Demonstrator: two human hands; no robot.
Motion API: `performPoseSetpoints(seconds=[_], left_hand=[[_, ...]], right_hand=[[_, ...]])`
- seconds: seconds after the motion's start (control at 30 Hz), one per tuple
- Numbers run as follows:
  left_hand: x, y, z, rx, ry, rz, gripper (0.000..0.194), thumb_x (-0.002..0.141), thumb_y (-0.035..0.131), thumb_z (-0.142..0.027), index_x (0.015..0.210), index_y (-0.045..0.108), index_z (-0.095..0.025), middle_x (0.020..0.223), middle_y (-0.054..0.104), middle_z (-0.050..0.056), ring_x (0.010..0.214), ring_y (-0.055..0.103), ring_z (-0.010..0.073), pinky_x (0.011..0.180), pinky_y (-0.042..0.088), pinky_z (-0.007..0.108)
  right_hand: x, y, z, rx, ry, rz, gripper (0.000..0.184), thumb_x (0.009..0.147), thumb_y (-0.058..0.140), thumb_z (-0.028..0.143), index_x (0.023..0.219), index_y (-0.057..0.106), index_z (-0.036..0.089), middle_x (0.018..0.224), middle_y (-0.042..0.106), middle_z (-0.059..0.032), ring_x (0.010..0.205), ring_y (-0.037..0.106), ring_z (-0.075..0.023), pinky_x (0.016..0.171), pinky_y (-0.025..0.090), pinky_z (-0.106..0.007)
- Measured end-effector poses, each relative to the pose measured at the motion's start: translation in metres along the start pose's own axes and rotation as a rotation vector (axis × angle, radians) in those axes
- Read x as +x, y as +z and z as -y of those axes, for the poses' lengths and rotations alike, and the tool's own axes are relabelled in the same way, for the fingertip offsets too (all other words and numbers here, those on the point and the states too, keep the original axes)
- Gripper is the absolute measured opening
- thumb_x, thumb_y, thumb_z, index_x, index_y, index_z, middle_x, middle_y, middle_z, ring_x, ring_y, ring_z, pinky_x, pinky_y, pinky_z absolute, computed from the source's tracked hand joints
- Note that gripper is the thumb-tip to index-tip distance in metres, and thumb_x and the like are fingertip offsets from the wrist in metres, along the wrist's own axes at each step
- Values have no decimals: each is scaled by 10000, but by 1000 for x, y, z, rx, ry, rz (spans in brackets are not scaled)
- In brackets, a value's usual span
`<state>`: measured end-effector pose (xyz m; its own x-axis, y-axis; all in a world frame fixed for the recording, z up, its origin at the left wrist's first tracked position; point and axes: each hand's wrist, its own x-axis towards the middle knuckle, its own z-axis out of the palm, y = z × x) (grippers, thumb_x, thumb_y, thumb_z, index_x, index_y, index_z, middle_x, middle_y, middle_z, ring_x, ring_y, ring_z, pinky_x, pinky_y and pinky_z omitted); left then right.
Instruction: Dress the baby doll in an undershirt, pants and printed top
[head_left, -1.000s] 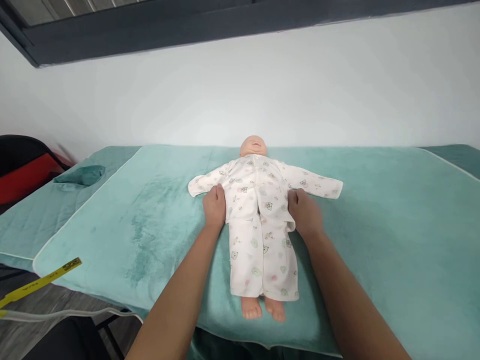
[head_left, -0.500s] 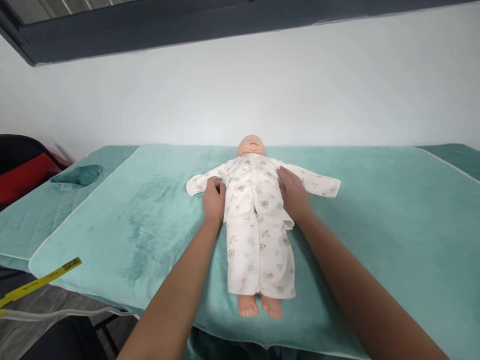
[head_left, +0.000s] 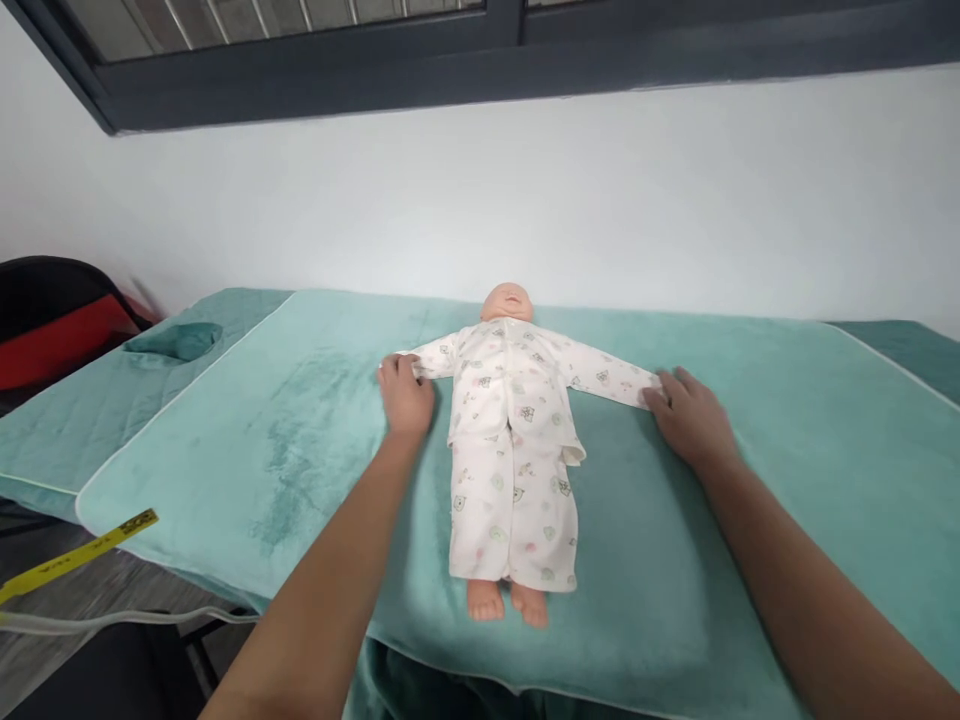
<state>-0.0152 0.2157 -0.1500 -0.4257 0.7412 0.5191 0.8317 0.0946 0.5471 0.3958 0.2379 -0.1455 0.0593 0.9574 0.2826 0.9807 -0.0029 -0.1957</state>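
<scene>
Clothed doll on back, mid green cover, head far. Step judged: sleeve ends handled; next move calls for even contact. Left hand at left sleeve, right hand at right sleeve; cannot tell either grip's closure. Doll's hands hidden; person's forearms cut off.

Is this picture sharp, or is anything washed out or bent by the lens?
Head view: wide-angle stretch toward the edges; a soft bright patch on the white wall; soft shadow beside the right forearm; both the left hand and right hand slightly soft; small prints on the doll's clothes readable as shapes only.
</scene>
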Motion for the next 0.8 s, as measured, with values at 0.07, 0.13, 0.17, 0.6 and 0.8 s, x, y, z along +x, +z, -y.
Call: performPoseSetpoints(seconds=[0.07,0.13,0.17,0.6,0.8], left_hand=[[3,-11,15,98,-30,-11,346,779,551,-135,1122,597,-156,1216,505,163,1145,465,325,997,392,459],[7,-21,29,164,-61,21,372,798,587,-218,1163,581,-143,1187,520,174,1131,483,333,978,407,459],[9,-25,34,182,-71,46,391,807,595,-257,1178,573,-138,1156,538,172,1116,497,332,965,416,454],[10,-27,35,112,-182,55,281,827,563,-264,1097,599,-193,862,669,104,975,606,315,845,439,413],[10,-26,36,88,-195,33,269,808,556,-216,1075,585,-199,863,660,96,946,616,299,852,437,412]], right_hand=[[-2,-2,-9,21,134,-66,586,935,358,532,1287,571,115,1365,505,-196,1265,454,-345,1011,393,-475],[-3,-4,-11,56,226,-80,608,907,391,575,1213,607,96,1211,591,-210,1155,523,-351,934,427,-459],[-3,-5,-10,84,248,-60,601,895,408,588,1191,612,106,1137,623,-193,1089,557,-339,887,442,-441],[13,-10,2,187,145,87,277,828,526,459,714,501,207,752,572,-36,666,469,-171,607,309,-289],[36,-4,6,204,176,36,172,857,515,372,821,524,204,858,608,-90,747,479,-196,651,310,-300]])
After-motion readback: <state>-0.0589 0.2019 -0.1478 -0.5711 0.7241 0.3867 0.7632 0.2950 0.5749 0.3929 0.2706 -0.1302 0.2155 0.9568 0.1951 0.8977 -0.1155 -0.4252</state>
